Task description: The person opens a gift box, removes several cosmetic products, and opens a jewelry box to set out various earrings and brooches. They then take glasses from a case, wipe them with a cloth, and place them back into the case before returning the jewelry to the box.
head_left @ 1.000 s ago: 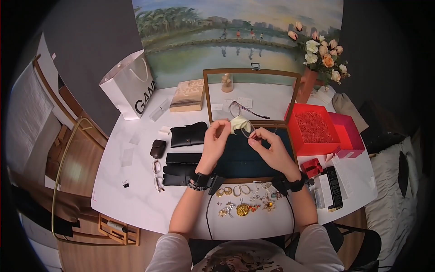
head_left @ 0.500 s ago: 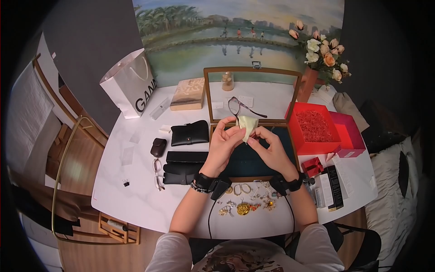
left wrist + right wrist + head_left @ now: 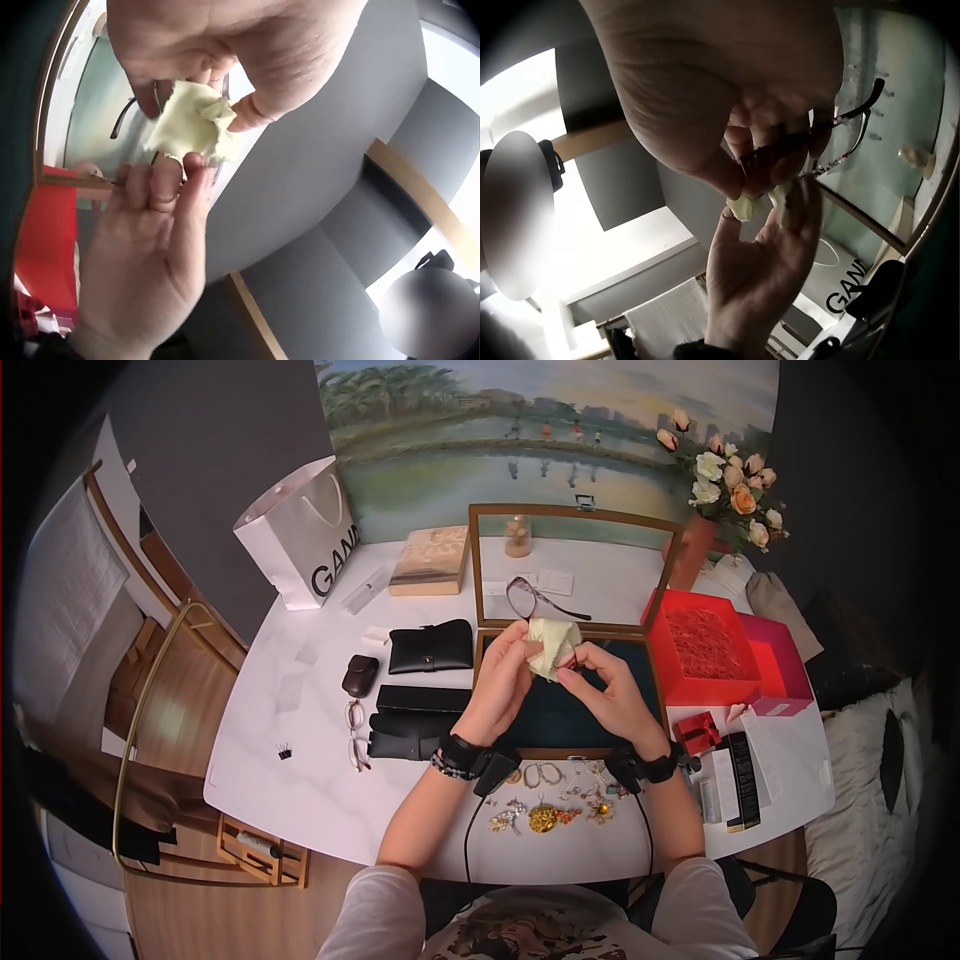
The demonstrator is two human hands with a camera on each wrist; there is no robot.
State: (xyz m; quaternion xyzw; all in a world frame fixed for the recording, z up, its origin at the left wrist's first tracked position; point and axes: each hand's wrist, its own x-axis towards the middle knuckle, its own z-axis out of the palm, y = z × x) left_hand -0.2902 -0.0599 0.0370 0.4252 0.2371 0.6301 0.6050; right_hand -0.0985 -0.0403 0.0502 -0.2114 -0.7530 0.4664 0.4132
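A pair of eyeglasses [image 3: 565, 608] is held up over the open display case [image 3: 577, 512], one lens and a dark temple standing out beyond the fingers. My left hand [image 3: 497, 685] pinches a pale yellow cloth [image 3: 553, 644] around the other lens, which the cloth hides. The thumb presses on the crumpled cloth [image 3: 187, 120] in the left wrist view. My right hand [image 3: 615, 690] grips the eyeglasses by their right side; in the right wrist view its fingertips hold the dark frame [image 3: 769, 152] close to the cloth.
Black cases [image 3: 430, 647] and another pair of glasses [image 3: 354, 735] lie to the left. Jewellery [image 3: 543, 818] is spread along the front. A red box [image 3: 690, 685] stands right, a white paper bag [image 3: 285, 545] back left, a flower vase [image 3: 690, 555] back right.
The left hand has brought the cloth rightward over the lens near the right hand and bunched it there. That lens was partly bare a second ago. The head view has shifted slightly.
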